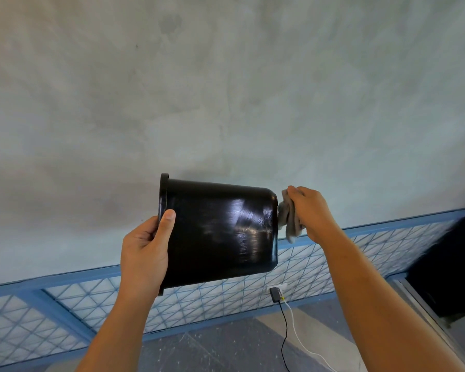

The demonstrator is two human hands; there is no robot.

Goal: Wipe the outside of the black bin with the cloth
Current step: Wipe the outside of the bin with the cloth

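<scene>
The black bin (220, 232) lies on its side in the air before the wall (226, 89), rim leftward. My left hand (142, 253) grips the rim, thumb on its outside. My right hand (313, 213) clutches the bunched grey cloth (289, 224) against its base.

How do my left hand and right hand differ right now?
The left hand grips the black bin at its rim, thumb on the side wall; the right hand clutches the grey cloth at the bin's base. The left hand sits lower in view than the right hand. Both grip something.
</scene>
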